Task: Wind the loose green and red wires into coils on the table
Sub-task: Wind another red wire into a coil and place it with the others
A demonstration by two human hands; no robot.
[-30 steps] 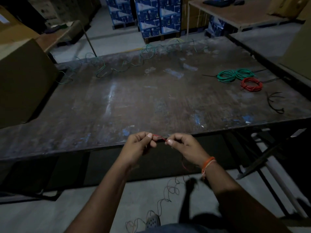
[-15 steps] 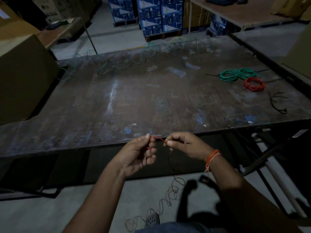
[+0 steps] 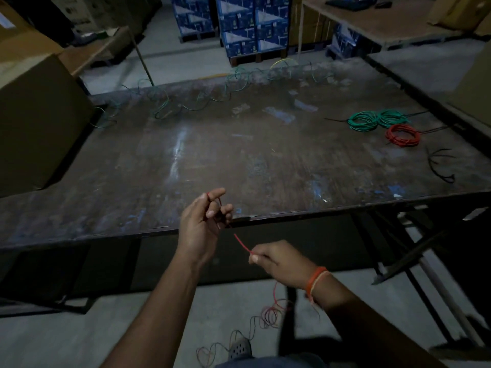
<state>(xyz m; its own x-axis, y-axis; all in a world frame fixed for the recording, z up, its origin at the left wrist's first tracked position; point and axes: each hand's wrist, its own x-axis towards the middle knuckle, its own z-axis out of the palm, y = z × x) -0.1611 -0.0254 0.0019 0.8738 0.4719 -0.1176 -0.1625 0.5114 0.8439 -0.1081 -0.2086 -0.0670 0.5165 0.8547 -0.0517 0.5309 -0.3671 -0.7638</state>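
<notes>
Head view gives us the whole worn brown desk (image 3: 239,160) from its near edge, so we read it left to right. Along the far edge, from the far-left corner toward the middle, a long loose green wire (image 3: 164,107) lies in slack loops, not yet wound. At the near edge our left hand (image 3: 202,224) is raised with its fingers curled round the end of a thin loose red wire (image 3: 240,241), which loops over the forefinger. That wire runs down and right, off the desk, to our right hand (image 3: 276,261), which pinches it between thumb and forefinger just below the near edge. Both hands are clamped on the same wire and stand apart, with a short taut span between them. Below the right hand the rest of the red wire trails in kinks across the grey floor (image 3: 66,338). Toward the right edge sit a finished green wire coil (image 3: 372,120) and, just beside it, a finished red wire coil (image 3: 402,134); a short black wire piece (image 3: 439,166) lies nearer us.

We judge the step in hand to be the very start of a red coil. Next, we think, the right hand must feed wire round the left hand's fingers, turn on turn, drawing slack up from the floor without snagging the kinks.
</notes>
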